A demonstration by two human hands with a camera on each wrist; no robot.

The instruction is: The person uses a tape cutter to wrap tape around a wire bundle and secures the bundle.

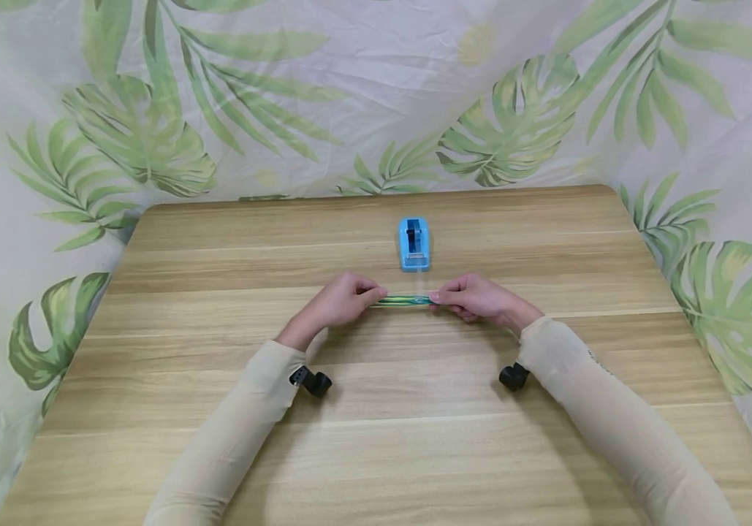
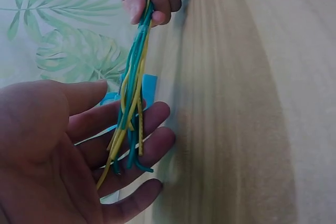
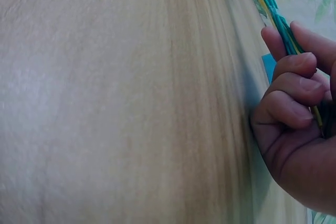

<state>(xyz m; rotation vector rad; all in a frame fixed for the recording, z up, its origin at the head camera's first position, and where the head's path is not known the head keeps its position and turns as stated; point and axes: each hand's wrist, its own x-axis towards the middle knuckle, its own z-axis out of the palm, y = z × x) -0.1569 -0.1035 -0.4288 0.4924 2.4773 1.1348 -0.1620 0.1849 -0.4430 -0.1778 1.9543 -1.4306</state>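
A bundle of thin green and yellow wires (image 1: 402,300) stretches between the two hands over the table. My right hand (image 1: 474,298) pinches one end of it between thumb and fingers, with the lower fingers curled in the right wrist view. The left hand (image 2: 79,145) has its fingers loosely extended behind the loose wire ends, the thumb apart from them in the left wrist view. A clear band of tape (image 2: 142,34) lies around the bundle near the right hand. A pale tape strip (image 1: 419,283) runs from the blue tape dispenser (image 1: 414,245) toward the bundle.
The dispenser stands on the wood-grain table (image 1: 389,453) beyond the hands, toward the back edge. A leaf-patterned cloth (image 1: 376,88) hangs behind the table and at its sides. Small black cameras (image 1: 315,383) are strapped at both wrists.
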